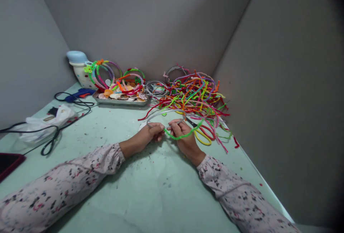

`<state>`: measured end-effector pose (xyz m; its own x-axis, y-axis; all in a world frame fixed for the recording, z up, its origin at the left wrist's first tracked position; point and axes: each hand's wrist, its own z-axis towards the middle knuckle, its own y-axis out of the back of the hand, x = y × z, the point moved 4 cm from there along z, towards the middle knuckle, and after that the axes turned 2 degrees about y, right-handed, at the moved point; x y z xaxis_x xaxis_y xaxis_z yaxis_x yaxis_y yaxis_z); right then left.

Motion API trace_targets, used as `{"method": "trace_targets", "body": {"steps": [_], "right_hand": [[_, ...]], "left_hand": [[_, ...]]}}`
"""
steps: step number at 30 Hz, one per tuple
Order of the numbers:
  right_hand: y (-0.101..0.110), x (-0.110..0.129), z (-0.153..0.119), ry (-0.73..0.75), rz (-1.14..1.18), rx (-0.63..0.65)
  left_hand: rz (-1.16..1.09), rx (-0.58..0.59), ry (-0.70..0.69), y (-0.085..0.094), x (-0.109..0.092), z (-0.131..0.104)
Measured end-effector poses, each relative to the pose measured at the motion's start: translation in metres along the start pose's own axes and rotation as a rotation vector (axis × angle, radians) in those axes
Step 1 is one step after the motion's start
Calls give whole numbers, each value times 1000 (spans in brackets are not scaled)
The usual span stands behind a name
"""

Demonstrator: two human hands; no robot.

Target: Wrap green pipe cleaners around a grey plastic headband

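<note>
My left hand (pixel 146 137) is closed, its fingertips pinching one end of a fuzzy green pipe cleaner (pixel 174 138). A thin grey headband (pixel 163 111) arches from my left hand over to my right. My right hand (pixel 184 136) is closed on the headband near its other end. From the left fingertips the pipe cleaner sags, then rises across the back of my right hand, with its far end loose. Exactly where the fingers meet the band is partly hidden. Just beyond my right hand lie scissors (pixel 200 140) with a yellow handle loop, partly covered.
A heap of colourful pipe cleaners (pixel 199 89) lies at the back right, beside plain grey headbands (pixel 156 88). A metal tray (pixel 120 101) holds discs and wrapped headbands. A cup (pixel 80 71), plastic bag (pixel 45 123), black cable (pixel 57 132) and dark-red-edged device (pixel 10 163) are left.
</note>
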<state>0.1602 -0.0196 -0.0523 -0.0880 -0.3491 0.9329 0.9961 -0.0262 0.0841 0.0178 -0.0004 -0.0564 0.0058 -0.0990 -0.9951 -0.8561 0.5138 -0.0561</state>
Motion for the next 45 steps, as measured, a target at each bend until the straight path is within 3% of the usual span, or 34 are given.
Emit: {"method": "trace_targets", "body": {"steps": [14, 21, 26, 30, 39, 45], "right_hand": [[1, 3, 1, 5, -35, -17], [1, 4, 1, -66, -58, -45], [3, 8, 2, -50, -133, -42], [3, 7, 3, -45, -147, -49], [2, 8, 3, -95, -95, -60], [0, 4, 3, -105, -26, -74]], "left_hand": [[-62, -3, 19, 0, 3, 0], [245, -62, -108, 5, 2, 0], [535, -206, -234, 4, -12, -7], [583, -268, -257, 5, -16, -9], [615, -288, -315, 7, -15, -9], [565, -293, -270, 9, -9, -8]]}}
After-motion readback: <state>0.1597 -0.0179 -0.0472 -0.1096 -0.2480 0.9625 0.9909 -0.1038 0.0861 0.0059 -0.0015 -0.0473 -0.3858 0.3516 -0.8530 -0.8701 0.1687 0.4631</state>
